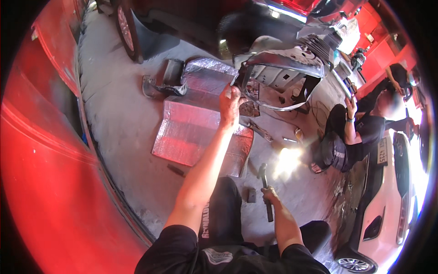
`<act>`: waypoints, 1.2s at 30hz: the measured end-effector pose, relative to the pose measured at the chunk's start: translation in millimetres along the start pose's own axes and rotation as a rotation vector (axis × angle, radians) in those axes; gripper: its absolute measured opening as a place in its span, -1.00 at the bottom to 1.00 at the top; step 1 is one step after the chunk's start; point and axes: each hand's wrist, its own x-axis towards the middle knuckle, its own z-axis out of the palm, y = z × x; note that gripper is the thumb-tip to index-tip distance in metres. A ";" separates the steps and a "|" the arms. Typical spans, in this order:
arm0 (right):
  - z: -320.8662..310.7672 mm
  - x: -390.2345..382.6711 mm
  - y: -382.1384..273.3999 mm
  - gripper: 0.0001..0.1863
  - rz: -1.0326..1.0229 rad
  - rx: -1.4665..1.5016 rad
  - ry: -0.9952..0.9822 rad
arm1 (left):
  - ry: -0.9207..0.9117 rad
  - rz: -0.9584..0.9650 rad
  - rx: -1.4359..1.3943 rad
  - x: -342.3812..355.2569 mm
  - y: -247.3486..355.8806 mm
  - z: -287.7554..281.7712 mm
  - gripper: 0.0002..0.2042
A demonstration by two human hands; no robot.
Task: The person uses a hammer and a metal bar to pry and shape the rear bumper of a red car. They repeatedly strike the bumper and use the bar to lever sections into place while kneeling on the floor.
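Note:
My left hand (232,104) is raised at the front of a dark car, its fingers closed around the near left edge of the bare wheel-arch panel (273,75). The exact grip is partly hidden by the hand itself. Lower down, near my knees, my right hand (270,195) is wrapped around the handle of a hammer (265,181). The hammer's head points away from me, and it is well apart from the panel. Beneath my left forearm lies a silvery foil-faced mat (189,121) on the floor.
The dark car (182,27) stands ahead. Red bodywork (50,164) curves along the left. At right a co-worker (365,128) crouches beside a white car (381,201). A small block (252,195), a dark bar (175,170) and a curved dark part (171,80) lie on the floor.

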 end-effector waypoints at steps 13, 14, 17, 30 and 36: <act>-1.5 27.9 7.4 -0.78 -0.074 0.034 -0.084 | 0.219 0.492 0.443 1.0 56.0 26.7 -0.56; -4.2 23.9 0.1 -0.77 -0.078 0.016 -0.095 | 0.179 0.514 0.530 4.9 70.6 37.8 -0.60; -12.1 23.0 4.0 -0.74 -0.112 -0.006 -0.099 | 0.057 0.430 0.365 31.5 73.0 72.2 -0.50; 20.3 79.9 42.2 -0.78 -0.223 0.197 -0.018 | -0.046 0.406 0.932 -17.7 83.4 54.4 -0.59; 39.3 75.7 11.9 -0.61 -0.538 -0.113 0.126 | 0.108 0.493 1.142 -84.1 104.6 65.8 -0.69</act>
